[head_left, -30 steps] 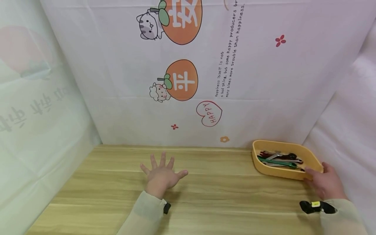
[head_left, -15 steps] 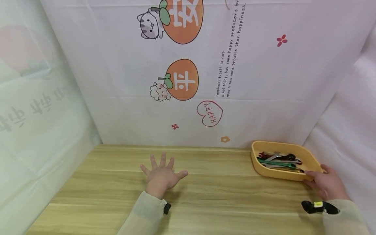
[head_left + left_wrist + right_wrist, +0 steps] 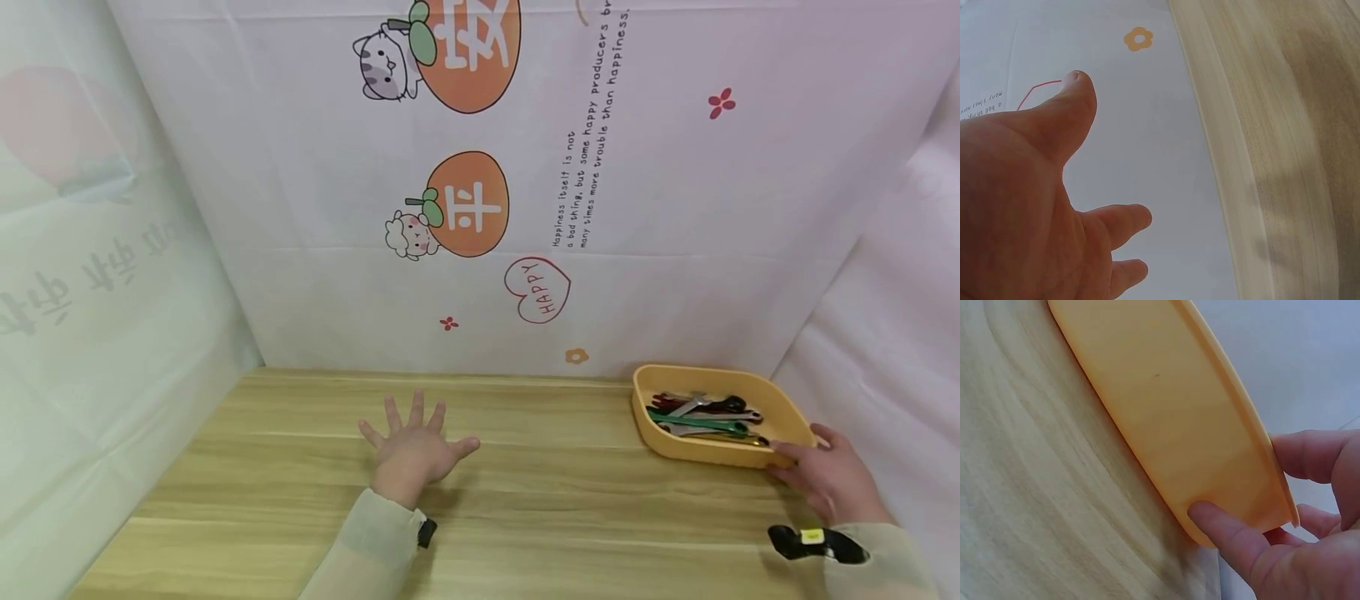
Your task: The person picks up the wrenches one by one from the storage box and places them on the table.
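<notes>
A yellow plastic bin (image 3: 705, 454) stands at the back right of the table in the head view. Inside lie several long, slim tools that look like wrenches, among them a green one (image 3: 701, 422), with silver, red and black ones around it. My right hand (image 3: 836, 479) grips the bin's near right corner. In the right wrist view its thumb (image 3: 1229, 534) presses the outer wall, while fingers (image 3: 1310, 453) reach the rim. My left hand (image 3: 416, 454) is held over the left middle of the table, fingers spread and nothing in it.
A wood-grain table (image 3: 555, 517) spreads beneath both hands. Behind it rises a white printed cloth (image 3: 660, 250); more cloth hangs at the left (image 3: 97, 333) and right (image 3: 885, 325), the right one close beside the bin and my right hand.
The bin has shifted slightly left and toward me, with my right hand gripping its corner. My left hand has stayed in place.
</notes>
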Demonstrator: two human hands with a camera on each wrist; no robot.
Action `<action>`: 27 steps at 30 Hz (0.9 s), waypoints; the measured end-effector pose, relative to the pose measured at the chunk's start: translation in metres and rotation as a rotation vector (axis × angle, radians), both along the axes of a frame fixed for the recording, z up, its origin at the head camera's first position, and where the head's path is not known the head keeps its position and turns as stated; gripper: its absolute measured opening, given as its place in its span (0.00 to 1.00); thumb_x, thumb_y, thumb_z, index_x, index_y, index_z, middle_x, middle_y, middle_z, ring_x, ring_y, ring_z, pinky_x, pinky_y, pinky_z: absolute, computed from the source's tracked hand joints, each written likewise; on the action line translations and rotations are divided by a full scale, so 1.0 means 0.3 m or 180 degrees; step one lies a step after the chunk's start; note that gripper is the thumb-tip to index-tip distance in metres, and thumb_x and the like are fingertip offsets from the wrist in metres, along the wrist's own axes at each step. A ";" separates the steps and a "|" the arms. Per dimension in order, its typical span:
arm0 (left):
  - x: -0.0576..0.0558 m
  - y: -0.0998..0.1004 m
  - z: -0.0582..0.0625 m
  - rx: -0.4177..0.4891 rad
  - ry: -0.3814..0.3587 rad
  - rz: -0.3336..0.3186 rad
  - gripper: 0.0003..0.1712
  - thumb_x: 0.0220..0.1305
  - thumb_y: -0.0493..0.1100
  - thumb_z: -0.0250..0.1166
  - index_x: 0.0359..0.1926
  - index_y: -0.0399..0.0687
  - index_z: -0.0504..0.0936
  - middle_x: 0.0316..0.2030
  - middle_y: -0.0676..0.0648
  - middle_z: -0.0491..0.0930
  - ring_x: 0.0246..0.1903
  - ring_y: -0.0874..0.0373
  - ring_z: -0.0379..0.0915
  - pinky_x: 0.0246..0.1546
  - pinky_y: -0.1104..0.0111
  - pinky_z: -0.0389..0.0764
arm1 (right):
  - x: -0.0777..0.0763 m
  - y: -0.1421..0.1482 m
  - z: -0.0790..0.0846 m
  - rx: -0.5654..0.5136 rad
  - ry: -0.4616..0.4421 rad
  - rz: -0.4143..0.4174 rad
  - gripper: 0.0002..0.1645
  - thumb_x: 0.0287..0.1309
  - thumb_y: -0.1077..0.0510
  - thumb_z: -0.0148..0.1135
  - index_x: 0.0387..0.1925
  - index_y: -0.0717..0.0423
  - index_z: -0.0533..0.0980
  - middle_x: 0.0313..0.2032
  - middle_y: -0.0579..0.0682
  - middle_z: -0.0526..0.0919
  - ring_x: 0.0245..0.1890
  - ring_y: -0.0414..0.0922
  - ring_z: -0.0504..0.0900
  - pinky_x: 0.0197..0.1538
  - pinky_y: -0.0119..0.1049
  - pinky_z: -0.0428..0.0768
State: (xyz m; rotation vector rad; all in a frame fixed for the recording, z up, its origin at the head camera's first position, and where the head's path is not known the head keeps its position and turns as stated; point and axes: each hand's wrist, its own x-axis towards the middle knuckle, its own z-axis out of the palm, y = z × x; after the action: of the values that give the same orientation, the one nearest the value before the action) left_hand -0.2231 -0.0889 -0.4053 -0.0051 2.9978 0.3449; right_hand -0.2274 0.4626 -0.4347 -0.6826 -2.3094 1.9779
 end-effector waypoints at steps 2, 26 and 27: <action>0.002 -0.001 0.000 -0.0007 -0.0003 0.0005 0.57 0.55 0.86 0.43 0.78 0.60 0.56 0.78 0.45 0.37 0.72 0.32 0.20 0.55 0.25 0.22 | -0.004 0.013 0.002 -0.0102 0.0020 0.0190 0.66 0.64 0.65 0.65 0.73 0.60 0.19 0.70 0.78 0.23 0.32 0.43 0.84 0.49 0.47 0.81; 0.008 -0.026 -0.003 0.0007 0.0033 -0.0024 0.57 0.55 0.85 0.46 0.78 0.58 0.58 0.78 0.43 0.42 0.72 0.30 0.21 0.53 0.23 0.23 | -0.014 0.068 -0.012 -0.0631 0.0041 0.1163 0.70 0.66 0.70 0.60 0.66 0.51 0.07 0.67 0.77 0.13 0.40 0.43 0.82 0.55 0.49 0.77; 0.007 -0.027 -0.003 0.0003 0.0033 -0.0024 0.57 0.55 0.85 0.45 0.78 0.58 0.58 0.78 0.43 0.42 0.72 0.30 0.21 0.53 0.23 0.23 | -0.013 0.063 -0.011 -0.0626 0.0039 0.1155 0.70 0.66 0.70 0.60 0.66 0.51 0.07 0.67 0.76 0.13 0.40 0.43 0.82 0.55 0.49 0.77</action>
State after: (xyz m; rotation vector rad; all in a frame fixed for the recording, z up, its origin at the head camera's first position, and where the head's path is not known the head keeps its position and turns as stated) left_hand -0.2208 -0.0970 -0.4062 0.0081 3.0072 0.3464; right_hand -0.2313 0.4814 -0.4380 -0.2667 -2.3918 2.3731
